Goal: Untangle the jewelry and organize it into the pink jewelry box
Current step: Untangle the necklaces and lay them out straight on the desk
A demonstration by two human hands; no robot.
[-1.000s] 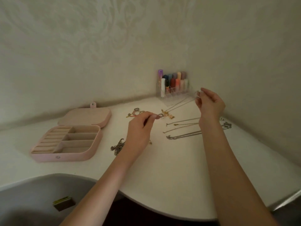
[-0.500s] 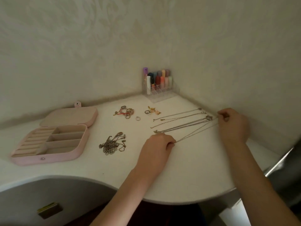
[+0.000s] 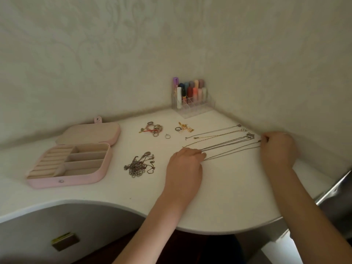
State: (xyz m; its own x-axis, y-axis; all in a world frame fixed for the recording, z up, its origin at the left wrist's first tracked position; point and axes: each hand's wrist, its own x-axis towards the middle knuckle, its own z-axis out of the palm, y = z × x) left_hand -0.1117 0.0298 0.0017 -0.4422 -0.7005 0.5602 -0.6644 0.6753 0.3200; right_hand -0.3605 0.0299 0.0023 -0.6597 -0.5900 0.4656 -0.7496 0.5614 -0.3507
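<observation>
Laying out a freed silver chain (image 3: 231, 151) on the desk: my left hand (image 3: 185, 164) and right hand (image 3: 277, 147) pinch its ends. Next, tackle the tangled clump (image 3: 140, 165) (pink jewelry box (image 3: 68, 161) sits open, far left, compartments empty afaict).

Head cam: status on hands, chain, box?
Left hand and right hand pinch the chain ends, stretched flat on the table. Pink jewelry box open, compartments bare. Tangled pile between.

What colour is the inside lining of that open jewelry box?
Beige, set in a pink shell; the jewelry box shows best in the head view.
</observation>
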